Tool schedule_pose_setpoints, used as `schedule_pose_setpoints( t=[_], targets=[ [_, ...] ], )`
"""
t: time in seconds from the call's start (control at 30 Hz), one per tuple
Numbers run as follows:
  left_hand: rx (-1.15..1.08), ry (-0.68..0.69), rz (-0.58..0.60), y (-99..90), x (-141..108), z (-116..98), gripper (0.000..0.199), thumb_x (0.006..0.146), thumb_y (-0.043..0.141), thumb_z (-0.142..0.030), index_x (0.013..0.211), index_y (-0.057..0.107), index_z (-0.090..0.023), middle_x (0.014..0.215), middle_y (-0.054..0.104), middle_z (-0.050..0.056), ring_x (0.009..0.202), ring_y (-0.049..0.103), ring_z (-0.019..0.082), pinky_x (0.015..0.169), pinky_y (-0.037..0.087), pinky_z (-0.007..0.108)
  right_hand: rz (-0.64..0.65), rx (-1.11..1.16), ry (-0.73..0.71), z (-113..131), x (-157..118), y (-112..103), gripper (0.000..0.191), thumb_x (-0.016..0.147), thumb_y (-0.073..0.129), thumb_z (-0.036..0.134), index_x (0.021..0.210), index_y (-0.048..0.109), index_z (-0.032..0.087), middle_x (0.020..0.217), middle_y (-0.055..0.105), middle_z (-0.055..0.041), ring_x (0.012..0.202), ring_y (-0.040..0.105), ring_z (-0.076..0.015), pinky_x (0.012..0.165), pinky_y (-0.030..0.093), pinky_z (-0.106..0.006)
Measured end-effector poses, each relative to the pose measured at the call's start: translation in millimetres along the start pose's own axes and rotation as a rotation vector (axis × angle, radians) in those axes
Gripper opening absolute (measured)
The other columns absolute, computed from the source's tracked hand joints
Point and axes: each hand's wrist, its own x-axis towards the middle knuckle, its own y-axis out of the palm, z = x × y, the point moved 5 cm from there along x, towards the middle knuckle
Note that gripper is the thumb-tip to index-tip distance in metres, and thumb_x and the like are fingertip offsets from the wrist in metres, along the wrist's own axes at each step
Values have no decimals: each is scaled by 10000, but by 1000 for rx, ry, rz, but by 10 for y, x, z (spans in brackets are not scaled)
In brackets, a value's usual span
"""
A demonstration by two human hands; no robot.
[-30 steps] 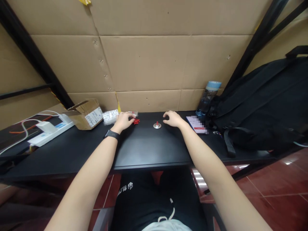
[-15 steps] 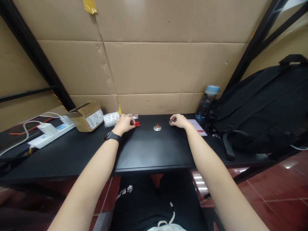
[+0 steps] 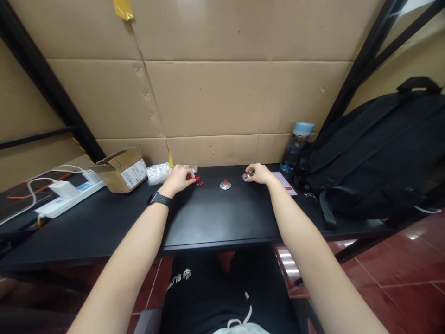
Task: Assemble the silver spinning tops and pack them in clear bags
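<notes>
My left hand [image 3: 178, 179], with a dark watch on its wrist, has its fingertips pinched down on a small bunch of red cord loops [image 3: 195, 178]. A single red loop lies just to the right, apart from the bunch. At the right, my right hand [image 3: 259, 173] grips a round silver metal disc [image 3: 246, 176] by its edge, low over the tabletop; the fingers hide part of it. Between the hands a second metal disc [image 3: 225, 186] lies flat on the black table [image 3: 208, 218], a red loop standing up from its centre.
Beside the left hand are a bubble-wrap bundle [image 3: 158, 173] and an open cardboard box [image 3: 121, 170]. A white power strip [image 3: 71, 197] lies farther left. At right stand a water bottle [image 3: 296, 147] and a black backpack [image 3: 378, 153], near a pale printed sheet [image 3: 285, 183].
One red loop now lies separated from the bunch beside my left hand. The disc in my right hand shows more of its face. The whole view has shifted slightly.
</notes>
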Motion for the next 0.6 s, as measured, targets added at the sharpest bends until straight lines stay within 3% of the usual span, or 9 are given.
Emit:
schedule_pose_setpoints(
  t=[0.13, 0.37, 0.6],
  targets=[
    [-53, -16, 3, -29, 7, -130, 139, 883, 677, -362, 913, 731, -238, 998, 777, 59, 1025, 665, 281, 938, 448, 407, -83, 94, -34, 41, 15, -28, 495, 614, 898, 171, 1092, 773, 165, 1045, 786, -78, 871, 726, -184, 829, 559, -279],
    [-175, 53, -40, -5, -3, -342, 197, 854, 660, -308, 995, 787, -251, 1003, 802, 27, 935, 723, 235, 919, 504, 353, -127, 208, -123, 133, 21, -34, 430, 626, 884, 159, 1041, 780, 206, 999, 798, -37, 873, 744, -198, 847, 583, -312],
    [-156, 90, -12, 48, -3, -486, 248, 894, 641, -298, 1035, 843, -273, 1013, 816, 35, 984, 733, 266, 957, 511, 386, -8, 396, -204, 355, -25, 71, 561, 631, 862, 115, 1174, 743, 185, 1126, 781, -92, 839, 748, -190, 802, 615, -323]
  ],
)
